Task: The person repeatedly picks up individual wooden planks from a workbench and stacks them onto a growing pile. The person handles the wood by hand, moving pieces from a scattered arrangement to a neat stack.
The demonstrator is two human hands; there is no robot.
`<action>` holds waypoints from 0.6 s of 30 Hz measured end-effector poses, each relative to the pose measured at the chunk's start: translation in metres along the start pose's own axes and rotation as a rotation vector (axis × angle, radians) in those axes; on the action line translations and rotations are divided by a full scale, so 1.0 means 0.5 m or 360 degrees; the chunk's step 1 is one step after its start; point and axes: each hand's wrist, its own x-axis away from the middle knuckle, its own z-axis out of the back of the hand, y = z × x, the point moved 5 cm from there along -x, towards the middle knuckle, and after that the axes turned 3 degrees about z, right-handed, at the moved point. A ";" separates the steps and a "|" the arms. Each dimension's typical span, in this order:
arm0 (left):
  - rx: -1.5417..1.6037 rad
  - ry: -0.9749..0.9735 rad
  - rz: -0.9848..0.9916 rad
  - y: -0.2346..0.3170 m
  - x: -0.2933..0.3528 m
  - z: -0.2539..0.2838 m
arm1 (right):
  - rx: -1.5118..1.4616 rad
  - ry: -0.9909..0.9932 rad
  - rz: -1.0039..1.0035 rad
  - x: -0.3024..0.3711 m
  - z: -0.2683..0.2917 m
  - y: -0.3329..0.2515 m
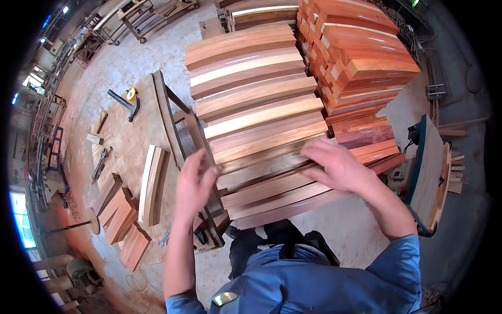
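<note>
My left hand point(194, 182) is beside the left ends of a row of wooden boards point(261, 118), thumb and fingers apart with nothing visible between them. At the right ends of the nearer boards is my right hand point(337, 163), its fingers spread from its thumb. Between the two hands a greyish-brown board point(272, 170) lies lower than its neighbours. Nearer my body, several pale brown boards point(282, 201) rest side by side. Whether my fingertips touch the wood is hard to make out.
Reddish boards are piled in a tall stack point(361, 52) at the far right. On the left, a wooden table point(133, 152) bears a hammer point(127, 104), a yellow tape measure point(131, 94), pliers point(101, 163) and loose wood pieces point(123, 214). A green-edged machine point(426, 172) stands on the right.
</note>
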 end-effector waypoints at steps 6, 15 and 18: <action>-0.0396 0.0284 -0.0110 -0.013 -0.118 -0.034 | 0.0395 0.0377 -0.0150 -0.096 0.015 0.108; -0.0662 0.0272 -0.0332 -0.005 -0.150 -0.065 | 0.0646 0.0298 -0.0116 -0.270 -0.018 0.159; -0.0706 0.0200 -0.0342 -0.008 -0.152 -0.070 | 0.0653 0.0218 -0.0136 -0.292 -0.026 0.172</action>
